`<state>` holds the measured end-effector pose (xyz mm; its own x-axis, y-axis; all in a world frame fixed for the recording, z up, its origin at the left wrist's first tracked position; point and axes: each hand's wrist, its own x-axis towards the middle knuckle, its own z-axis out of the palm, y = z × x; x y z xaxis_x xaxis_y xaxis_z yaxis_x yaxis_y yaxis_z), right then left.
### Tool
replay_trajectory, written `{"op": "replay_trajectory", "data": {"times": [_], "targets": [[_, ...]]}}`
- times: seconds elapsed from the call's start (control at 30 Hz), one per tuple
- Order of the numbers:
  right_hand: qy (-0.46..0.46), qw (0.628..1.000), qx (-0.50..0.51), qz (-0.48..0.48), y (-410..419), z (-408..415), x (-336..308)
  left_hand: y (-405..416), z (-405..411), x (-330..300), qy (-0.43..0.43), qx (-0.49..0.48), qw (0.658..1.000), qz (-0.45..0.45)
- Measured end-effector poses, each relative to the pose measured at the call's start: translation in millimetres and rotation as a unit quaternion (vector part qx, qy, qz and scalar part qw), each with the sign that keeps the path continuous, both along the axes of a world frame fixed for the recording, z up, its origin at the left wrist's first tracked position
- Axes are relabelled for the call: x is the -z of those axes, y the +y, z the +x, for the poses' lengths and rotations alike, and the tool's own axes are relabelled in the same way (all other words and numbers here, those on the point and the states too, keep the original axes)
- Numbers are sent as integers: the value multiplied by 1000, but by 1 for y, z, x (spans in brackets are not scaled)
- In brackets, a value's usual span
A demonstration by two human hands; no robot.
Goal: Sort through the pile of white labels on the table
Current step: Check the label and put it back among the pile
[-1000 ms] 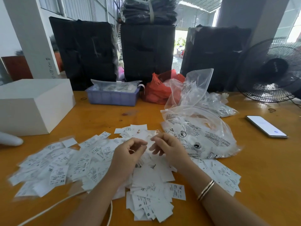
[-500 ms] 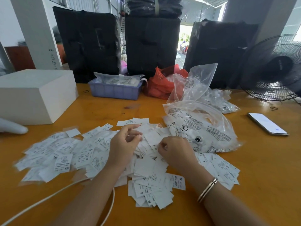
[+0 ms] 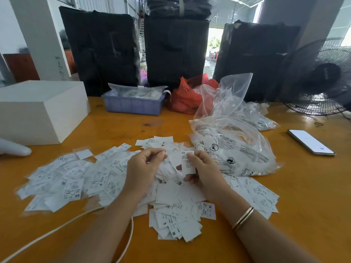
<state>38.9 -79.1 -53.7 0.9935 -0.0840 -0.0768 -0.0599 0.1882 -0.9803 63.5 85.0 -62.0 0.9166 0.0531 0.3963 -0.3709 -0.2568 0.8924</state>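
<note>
A loose pile of small white printed paper labels (image 3: 121, 179) is lying spread across the near half of the orange wooden table (image 3: 313, 186), reaching from far left to just below a clear printed plastic bag (image 3: 233, 149) stuffed with white contents. The right hand (image 3: 205, 168) is hovering over the middle of the pile, pinching one upright white label marked "SX" (image 3: 188, 161) between thumb and curled fingers. The left hand (image 3: 144, 168) is sitting just beside it, fingers curled with thumb and forefinger pinched together at the tip; whether a label is caught there, I cannot tell. Both forearms are coming in from the near edge, the right one wearing a thin gold bangle (image 3: 243, 217), the left one crossing a white cable (image 3: 57, 232). Bare table is showing to the right, where a smartphone with a lit screen (image 3: 311, 142) is lying well apart from the labels. To the left a white rectangular box (image 3: 39, 111) is standing; behind, a pale blue plastic basket (image 3: 133, 105), a red plastic bag (image 3: 188, 95) and a black wire-caged fan (image 3: 322, 78) are lining the far edge.
</note>
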Motion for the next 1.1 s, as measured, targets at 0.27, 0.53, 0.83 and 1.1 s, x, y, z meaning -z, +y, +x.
{"op": "replay_trajectory", "data": {"times": [0.27,0.53,0.83,1.1], "targets": [[-136,983,43,-112,3,-1,9,-3,-1,-4,43,62,991,-109],[-161,953,-38,-254,14,-5,11,-3,0,-4,81,127,957,-249],[-114,976,-50,-181,16,-10,6,-5,-3,-3,37,50,992,-108],[-140,981,8,-135,4,-4,6,-5,-3,-3,108,142,974,-141]]}}
